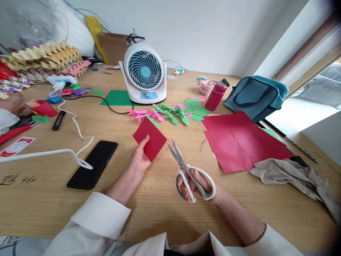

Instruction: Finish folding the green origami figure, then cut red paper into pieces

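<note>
A small square of red paper point(156, 142) is pinched in my left hand point(140, 154), thumb on top, held above the table. White-handled scissors point(195, 177) are in my right hand point(198, 181), whose fingers pass through the handle loops. Their blades are slightly parted and point up and left, close to the red square but apart from it. Just beyond my left hand lie green paper cutouts point(170, 113) and pink paper cutouts point(157, 115). Larger red paper sheets point(234, 142) are spread to the right of the scissors.
A white fan point(145, 73) stands at the back. A black phone point(93, 165) and white cable lie left. Right are a red bottle point(216, 96), a teal bag point(253, 97) and a grey cloth point(290, 177). Another person's hand point(13, 103) shows at far left.
</note>
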A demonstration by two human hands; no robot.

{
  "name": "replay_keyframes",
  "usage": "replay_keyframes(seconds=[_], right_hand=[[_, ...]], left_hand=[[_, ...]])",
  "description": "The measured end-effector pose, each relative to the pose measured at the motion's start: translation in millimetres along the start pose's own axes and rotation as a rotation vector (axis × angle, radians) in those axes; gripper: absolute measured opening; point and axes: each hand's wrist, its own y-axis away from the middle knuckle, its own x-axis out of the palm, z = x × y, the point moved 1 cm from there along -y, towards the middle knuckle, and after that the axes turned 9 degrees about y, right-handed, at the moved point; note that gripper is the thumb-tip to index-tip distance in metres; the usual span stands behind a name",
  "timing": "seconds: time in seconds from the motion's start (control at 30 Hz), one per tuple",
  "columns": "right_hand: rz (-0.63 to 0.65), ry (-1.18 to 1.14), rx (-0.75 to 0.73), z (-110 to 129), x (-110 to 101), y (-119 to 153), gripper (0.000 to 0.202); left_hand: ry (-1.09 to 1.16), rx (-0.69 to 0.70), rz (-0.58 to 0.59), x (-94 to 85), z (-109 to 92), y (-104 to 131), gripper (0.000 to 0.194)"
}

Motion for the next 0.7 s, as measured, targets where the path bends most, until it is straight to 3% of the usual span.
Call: replay_keyframes(seconds=[0.37,0.7], right_hand=[[-0.009,0.028,0.019,4.5,5.9,0.5,0.059],[-0.015,-0.006,0.005,0.4,2.5,-0.6,0.060]], left_hand=[[-0.033,-0.002,-0.019,1.8,2.0,2.9,0.013],[-0.015,-0.008,-0.031,-1.4,2.1,0.3,0.025]])
